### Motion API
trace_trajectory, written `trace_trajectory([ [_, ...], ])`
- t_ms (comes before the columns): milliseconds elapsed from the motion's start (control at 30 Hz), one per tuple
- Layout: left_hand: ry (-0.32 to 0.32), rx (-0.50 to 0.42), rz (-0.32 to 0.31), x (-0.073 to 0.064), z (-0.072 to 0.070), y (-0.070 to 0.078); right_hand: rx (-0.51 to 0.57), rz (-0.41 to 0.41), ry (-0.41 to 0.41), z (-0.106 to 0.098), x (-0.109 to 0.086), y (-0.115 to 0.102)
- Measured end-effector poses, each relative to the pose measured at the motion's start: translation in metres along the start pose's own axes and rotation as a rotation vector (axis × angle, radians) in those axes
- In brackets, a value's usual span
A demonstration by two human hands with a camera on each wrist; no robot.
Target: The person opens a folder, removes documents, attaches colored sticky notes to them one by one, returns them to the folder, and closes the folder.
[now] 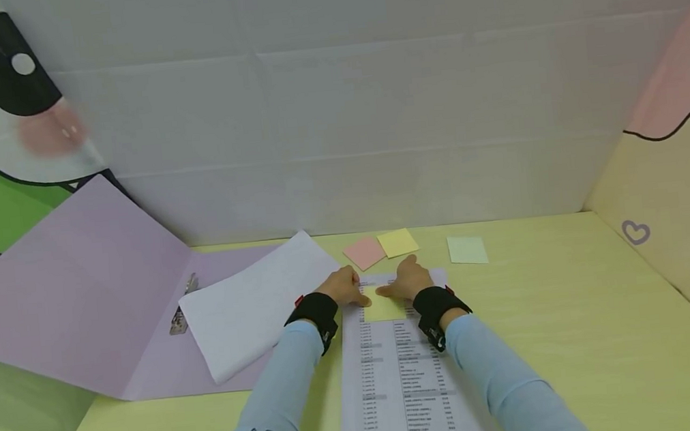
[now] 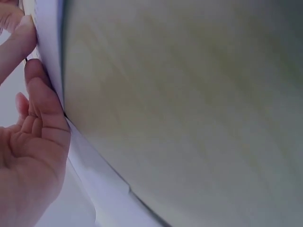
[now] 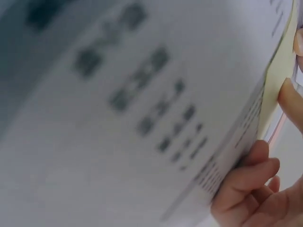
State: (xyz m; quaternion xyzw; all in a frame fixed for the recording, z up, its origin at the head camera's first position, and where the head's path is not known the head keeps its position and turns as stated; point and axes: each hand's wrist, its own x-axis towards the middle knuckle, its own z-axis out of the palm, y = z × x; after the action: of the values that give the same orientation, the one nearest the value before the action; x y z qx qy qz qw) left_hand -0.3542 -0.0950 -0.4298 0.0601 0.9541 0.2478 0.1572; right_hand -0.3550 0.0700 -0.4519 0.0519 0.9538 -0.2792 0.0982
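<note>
Here's the square yellow paper note (image 1: 384, 310), lying near the top of the white printed paper sheet (image 1: 423, 407); the left hand (image 1: 341, 286) has its thumb at the note's left edge, fingers loosely bent; the right hand (image 1: 411, 280) lays its thumb on the note, fingers bent too, neither hand pinching; beyond sit a pink paper square (image 1: 364, 253), another yellow one (image 1: 398, 242) and a pale green one (image 1: 467, 250); leftward, a blank white sheet (image 1: 255, 312) overlaps an open lilac folder (image 1: 81, 293) on the pale yellow tabletop (image 1: 577, 332).

The left fingers (image 2: 45, 97) and right fingers (image 3: 244, 182) sit close, loosely bent (thumbs (image 1: 390, 291) extended inward).
</note>
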Motion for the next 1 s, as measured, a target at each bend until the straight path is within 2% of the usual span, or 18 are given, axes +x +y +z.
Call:
trace_trajectory([
  [333,-0.002,-0.004,0.007,0.002,0.002,0.002,-0.049,0.010,0.025,-0.006,-0.028,-0.019],
  [567,0.017,0.011,0.005,0.004,0.001,-0.001,-0.075,-0.026,0.065,0.004,-0.019,-0.018],
  [1000,0.032,-0.007,0.003,0.003,0.004,-0.002,-0.088,-0.025,0.014,-0.002,-0.012,0.005],
])
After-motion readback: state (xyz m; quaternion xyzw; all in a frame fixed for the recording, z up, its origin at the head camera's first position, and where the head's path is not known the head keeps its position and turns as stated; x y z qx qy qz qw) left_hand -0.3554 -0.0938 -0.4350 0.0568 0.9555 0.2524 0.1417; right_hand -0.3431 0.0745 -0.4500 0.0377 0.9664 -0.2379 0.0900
